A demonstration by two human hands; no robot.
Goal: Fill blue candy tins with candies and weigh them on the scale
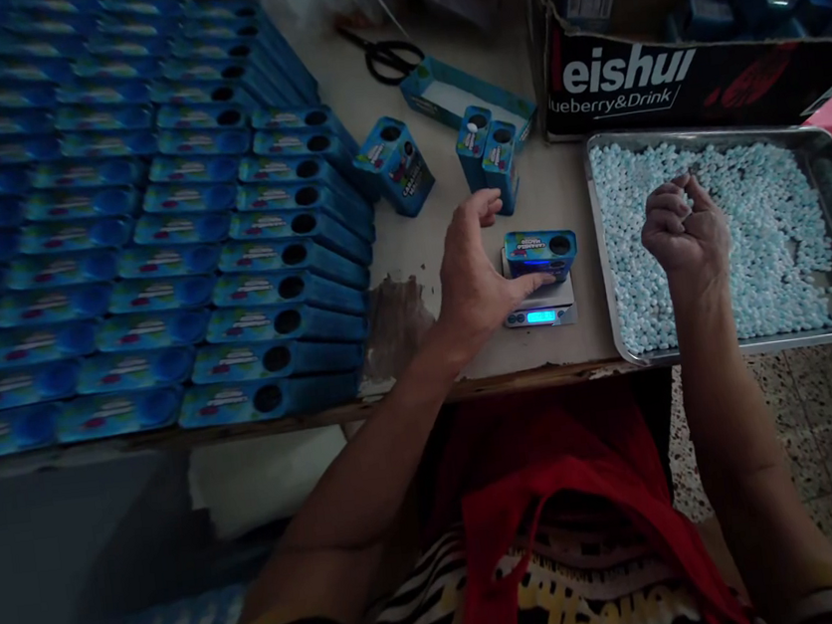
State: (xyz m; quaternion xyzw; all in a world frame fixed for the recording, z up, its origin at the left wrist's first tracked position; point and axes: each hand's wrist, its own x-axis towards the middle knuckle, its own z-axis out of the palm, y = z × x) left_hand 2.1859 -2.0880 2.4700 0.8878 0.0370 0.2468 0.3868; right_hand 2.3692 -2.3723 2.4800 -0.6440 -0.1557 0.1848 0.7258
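Observation:
A small blue tin (pixel 540 250) with a round hole in its top lies on a little digital scale (pixel 540 310) with a lit blue display. My left hand (pixel 475 270) is beside the tin, thumb against its left end, fingers apart and curved. My right hand (pixel 682 234) is raised over a metal tray (pixel 831 164) of small pale blue and white candies, fingers curled into a loose fist; what it holds is hidden.
Several rows of identical blue tins (pixel 150 222) cover the table's left half. Three upright tins (pixel 444 159), an open blue lid (pixel 463 96) and black scissors (pixel 387 55) lie behind the scale. A cardboard box (pixel 696 70) with more tins stands at the back right.

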